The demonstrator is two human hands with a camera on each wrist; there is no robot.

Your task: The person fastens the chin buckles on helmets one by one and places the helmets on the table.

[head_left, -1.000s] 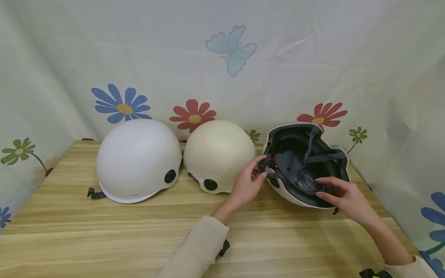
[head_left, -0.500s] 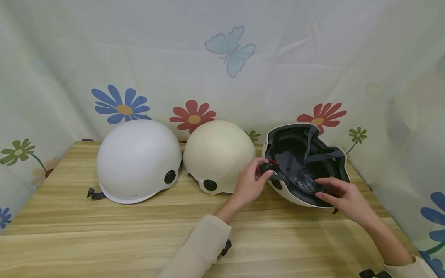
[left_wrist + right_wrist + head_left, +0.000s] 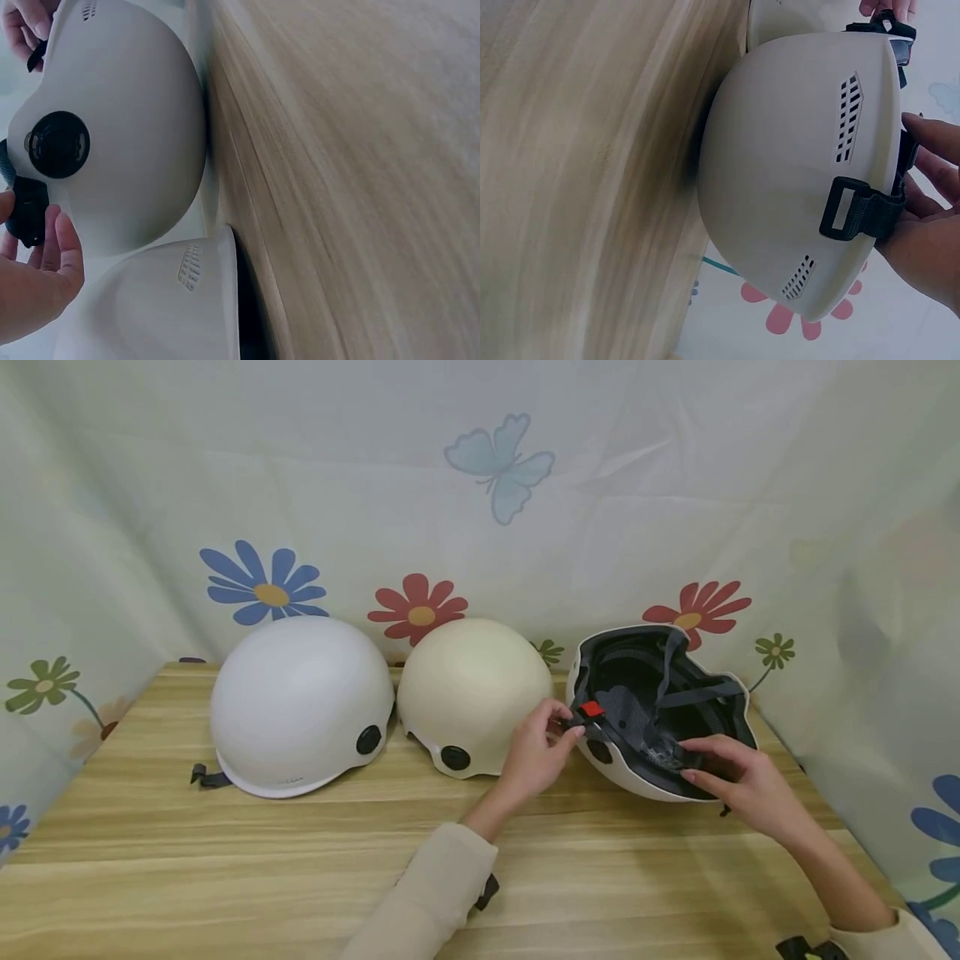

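Observation:
An off-white helmet (image 3: 624,777) lies upside down at the right of the table, its black padded inside facing up. My left hand (image 3: 536,752) pinches a black chin-strap buckle (image 3: 28,212) at the helmet's left rim, where a red tab (image 3: 592,708) shows. At the near right rim my right hand (image 3: 738,777) pinches a small black piece (image 3: 688,757) inside the helmet; its exact kind is partly hidden by the fingers. Dark straps (image 3: 701,696) cross the helmet's inside. In the right wrist view a black strap loop (image 3: 866,212) hangs over the shell beside that hand.
A cream helmet (image 3: 472,693) stands dome up just left of the upturned one. Farther left is a white helmet (image 3: 296,702) with a black strap end (image 3: 210,777) sticking out. The wooden table (image 3: 262,877) meets a flower-printed cloth (image 3: 337,485) behind and at both sides.
My left fingers have turned the buckle, so its red tab now faces up in plain sight. The helmet has tilted slightly. My right hand stays almost in place.

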